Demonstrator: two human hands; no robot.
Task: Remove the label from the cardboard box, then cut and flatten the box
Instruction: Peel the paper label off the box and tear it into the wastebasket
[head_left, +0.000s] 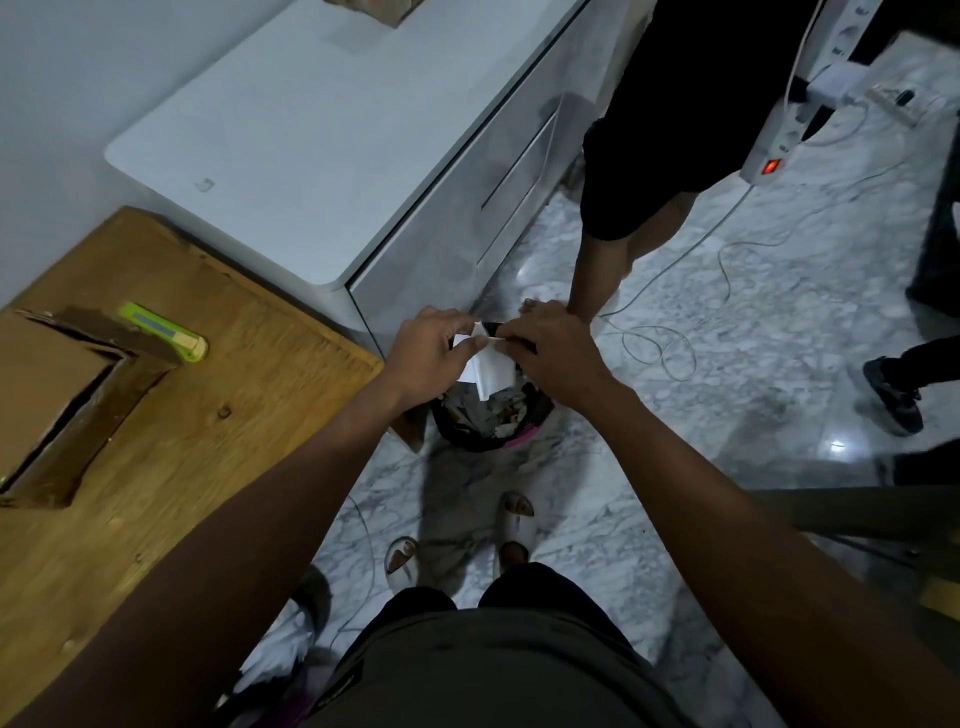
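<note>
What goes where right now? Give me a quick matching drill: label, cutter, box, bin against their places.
Things:
1 label
2 green cutter
3 cardboard box
4 waste bin

Places:
A on the floor under the hands
B pinched by left hand and right hand
C at the wooden table's left edge
D beside the box

Pairs: 1-B, 2-D, 3-C, 4-A

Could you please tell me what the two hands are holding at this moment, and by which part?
Both hold the white label by its upper edge: left hand pinches the left corner, right hand the right, above the bin.
</note>
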